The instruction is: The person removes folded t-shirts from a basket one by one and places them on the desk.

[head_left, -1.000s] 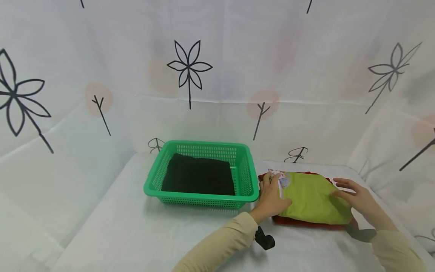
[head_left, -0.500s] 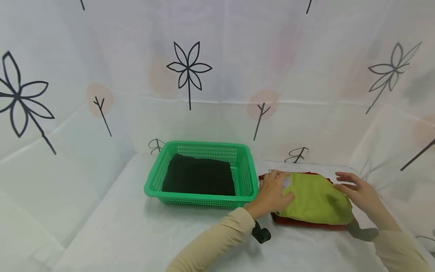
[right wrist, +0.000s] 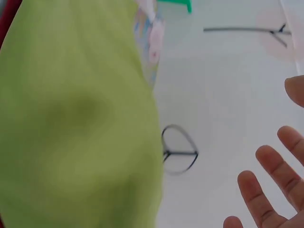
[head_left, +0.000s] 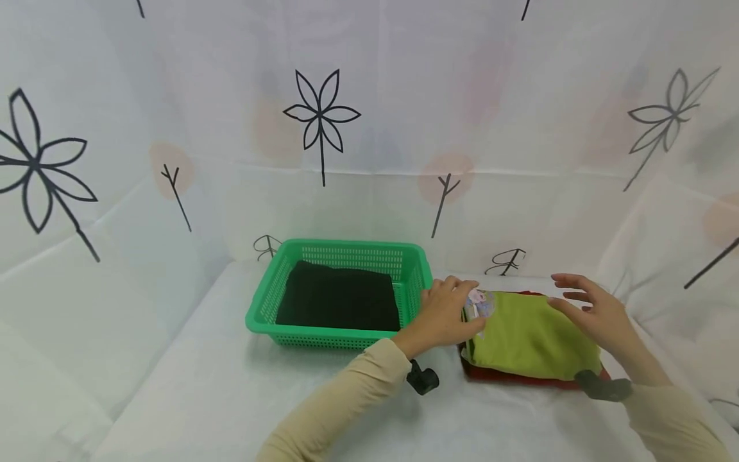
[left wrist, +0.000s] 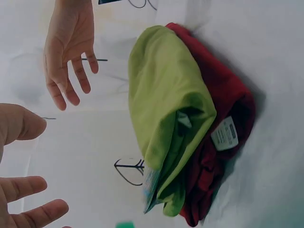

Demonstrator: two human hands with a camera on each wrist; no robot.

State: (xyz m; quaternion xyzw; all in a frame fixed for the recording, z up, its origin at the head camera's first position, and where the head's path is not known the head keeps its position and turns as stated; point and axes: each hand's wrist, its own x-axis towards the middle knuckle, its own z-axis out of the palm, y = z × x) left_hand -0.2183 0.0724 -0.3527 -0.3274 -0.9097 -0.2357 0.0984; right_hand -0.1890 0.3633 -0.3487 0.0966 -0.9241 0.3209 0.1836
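A folded lime-green garment (head_left: 531, 337) with a coloured print at its left end lies on a folded red garment (head_left: 491, 374). In the left wrist view, a white label (left wrist: 225, 134) shows on the red one. My left hand (head_left: 441, 319) hovers between the pile and the basket, fingers spread and holding nothing. Above the pile's right end is my right hand (head_left: 603, 319), its fingers loosely bent around nothing. The right wrist view shows those fingers (right wrist: 259, 194) apart from the green cloth.
Left of the pile stands a green plastic basket (head_left: 337, 333) with a folded black cloth (head_left: 337, 298) in it. A white sheet (head_left: 219, 385) covers the table. Behind rises a white backdrop (head_left: 381, 212) with drawn flowers. Dark wrist devices sit at both wrists.
My left hand has drawn away leftward from the green garment, uncovering its printed end. The right hand has lifted and moved slightly left. Both garments stay in place.
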